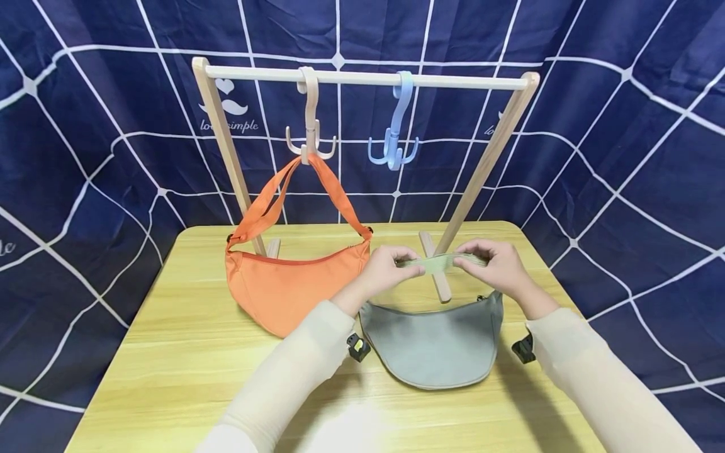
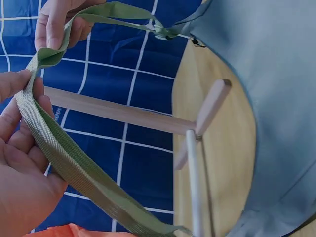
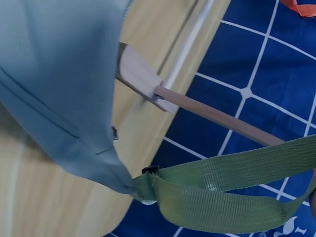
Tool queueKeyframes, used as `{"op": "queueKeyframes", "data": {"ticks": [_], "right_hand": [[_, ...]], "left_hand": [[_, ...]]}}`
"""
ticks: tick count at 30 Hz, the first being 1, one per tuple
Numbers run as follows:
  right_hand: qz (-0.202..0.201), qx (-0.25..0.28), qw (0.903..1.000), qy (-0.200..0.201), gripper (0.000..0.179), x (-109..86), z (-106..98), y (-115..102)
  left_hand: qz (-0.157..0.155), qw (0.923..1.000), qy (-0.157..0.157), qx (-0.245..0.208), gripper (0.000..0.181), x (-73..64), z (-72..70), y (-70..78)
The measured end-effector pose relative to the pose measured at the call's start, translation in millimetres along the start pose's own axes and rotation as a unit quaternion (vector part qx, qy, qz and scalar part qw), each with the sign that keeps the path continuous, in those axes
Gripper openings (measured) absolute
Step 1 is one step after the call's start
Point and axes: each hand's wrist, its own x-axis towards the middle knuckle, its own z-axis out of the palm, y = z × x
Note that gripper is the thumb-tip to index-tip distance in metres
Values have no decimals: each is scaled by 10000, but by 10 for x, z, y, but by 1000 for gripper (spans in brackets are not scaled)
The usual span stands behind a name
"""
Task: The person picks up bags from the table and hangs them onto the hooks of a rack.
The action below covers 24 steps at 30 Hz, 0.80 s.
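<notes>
A grey-green shoulder bag (image 1: 433, 346) hangs at the right front, close over the table, its body toward me. Both hands hold its green strap (image 1: 438, 263) up above the bag. My left hand (image 1: 387, 270) pinches the strap's left part between thumb and fingers. At the strap's right part, my right hand (image 1: 494, 264) pinches it likewise. In the left wrist view the left hand (image 2: 24, 148) has the webbing (image 2: 74, 158) between thumb and fingers. The right wrist view shows the strap (image 3: 237, 168) joined to the bag (image 3: 59, 84), with the right hand nearly out of frame.
A wooden rack (image 1: 362, 78) stands behind, bearing a beige hook (image 1: 310, 119) and a blue hook (image 1: 396, 126). From the beige hook hangs an orange bag (image 1: 294, 283) by its strap. The rack's right foot (image 1: 436, 270) lies behind the strap. Below is a wooden table (image 1: 170, 352).
</notes>
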Motion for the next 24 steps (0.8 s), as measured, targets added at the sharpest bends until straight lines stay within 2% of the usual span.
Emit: {"op": "queueKeyframes", "data": {"ticks": [3,8,14,24], "right_hand": [[0,5,10000,71,16,43,-32,-46],[52,292,9995,110,16,117,-89,-109],[25,613,9979,227,14,216,-148,-192],[-670,316,9963,428,16,421,-240,-373]], "left_hand": [[2,9998,-34,-178,12,27,-36,62],[67,9998,-20,-164,12,59,-94,193],[207,9995,144,-212,14,92,-134,308],[842,9943,559,-333,10,155,-248,502]]}}
